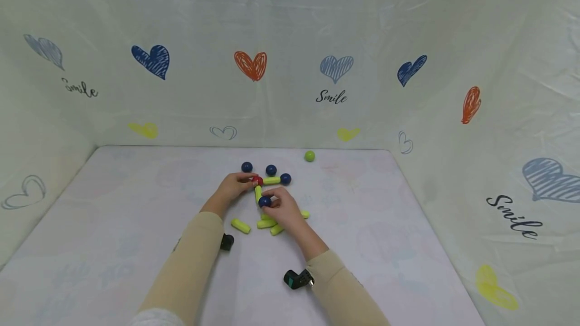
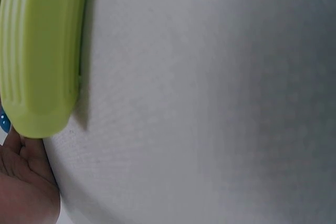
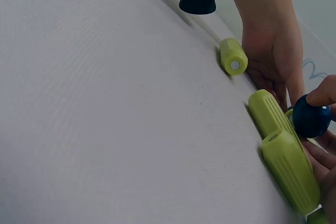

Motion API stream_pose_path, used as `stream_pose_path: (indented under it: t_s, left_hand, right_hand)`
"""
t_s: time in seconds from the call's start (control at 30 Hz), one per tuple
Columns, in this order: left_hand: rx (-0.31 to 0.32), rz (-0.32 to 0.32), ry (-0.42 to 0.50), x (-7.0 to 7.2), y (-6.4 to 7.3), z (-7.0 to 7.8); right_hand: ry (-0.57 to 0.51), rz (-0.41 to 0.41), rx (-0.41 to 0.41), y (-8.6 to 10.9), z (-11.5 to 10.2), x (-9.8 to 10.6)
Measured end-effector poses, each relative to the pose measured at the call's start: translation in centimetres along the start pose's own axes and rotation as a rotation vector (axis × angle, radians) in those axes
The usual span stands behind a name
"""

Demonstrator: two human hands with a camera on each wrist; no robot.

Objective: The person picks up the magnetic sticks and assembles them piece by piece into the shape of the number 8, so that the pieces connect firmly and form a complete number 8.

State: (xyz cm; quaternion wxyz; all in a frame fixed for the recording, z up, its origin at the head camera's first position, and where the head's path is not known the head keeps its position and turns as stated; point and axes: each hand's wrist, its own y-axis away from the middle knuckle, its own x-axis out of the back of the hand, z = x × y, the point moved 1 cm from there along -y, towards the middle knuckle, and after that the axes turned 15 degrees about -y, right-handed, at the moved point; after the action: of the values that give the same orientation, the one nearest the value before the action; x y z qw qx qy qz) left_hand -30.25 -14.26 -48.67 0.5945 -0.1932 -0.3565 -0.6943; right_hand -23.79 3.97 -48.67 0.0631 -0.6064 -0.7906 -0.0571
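My left hand [image 1: 235, 185] pinches a red ball [image 1: 258, 180] between thumb and fingers. From that ball a yellow-green magnetic rod [image 1: 272, 180] runs right to a blue ball [image 1: 285, 179]. A second yellow-green rod [image 1: 258, 194] runs from the red ball towards me, ending at another blue ball [image 1: 265, 202]. My right hand [image 1: 283, 209] pinches this nearer blue ball, also seen in the right wrist view as a dark blue ball [image 3: 311, 116]. Loose ribbed rods [image 3: 290, 169] lie beside and partly under the right hand; one has a silvery disc in its end.
Two loose blue balls [image 1: 271, 170] sit just beyond the joined pieces, and a green ball [image 1: 309, 156] lies near the table's far edge. A single rod [image 1: 240, 226] rests by the left forearm. Black wrist cameras [image 1: 298, 279] hang at both sleeves. A heart-printed curtain [image 1: 290, 114] surrounds the table.
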Motion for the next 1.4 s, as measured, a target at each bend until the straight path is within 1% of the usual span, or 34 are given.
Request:
stream_pose_path:
  t_s: [0.23,0.4,0.53,0.6,0.73,0.87,0.97,1.03,1.2,1.4]
  left_hand:
    - [-0.005,0.007,0.007,0.0,-0.1,-0.1]
    - [-0.022,0.007,-0.021,0.1,0.0,0.0]
    - [-0.02,0.004,-0.018,0.1,0.2,0.2]
    - [-0.017,0.003,-0.009,0.1,0.3,0.2]
    - [-0.024,0.012,-0.023,0.2,0.5,0.2]
    - [-0.02,0.003,-0.015,0.1,0.2,-0.1]
    - [-0.019,0.002,-0.019,0.0,-0.3,-0.3]
    - [-0.014,0.0,-0.02,-0.1,-0.4,-0.3]
    - [-0.016,0.001,-0.006,0.1,0.0,-0.1]
    - [-0.015,-0.009,0.006,0.1,-0.1,-0.2]
  right_hand:
    - [0.033,-0.017,0.029,0.2,0.0,-0.2]
    - [0.032,-0.02,0.025,0.4,0.2,-0.3]
    - [0.038,-0.017,0.028,0.5,0.5,-0.5]
    - [0.041,-0.013,0.033,0.5,0.6,-0.6]
    - [0.043,-0.006,0.035,0.6,0.6,-0.8]
    - [0.067,0.001,0.033,0.6,0.5,-1.0]
    - [0.086,0.01,0.042,0.7,0.4,-1.1]
    - [0.097,0.014,0.051,0.6,0.5,-1.2]
    - [0.13,0.026,0.072,0.3,0.9,-1.4]
    - [0.156,0.055,0.058,0.1,1.0,-1.7]
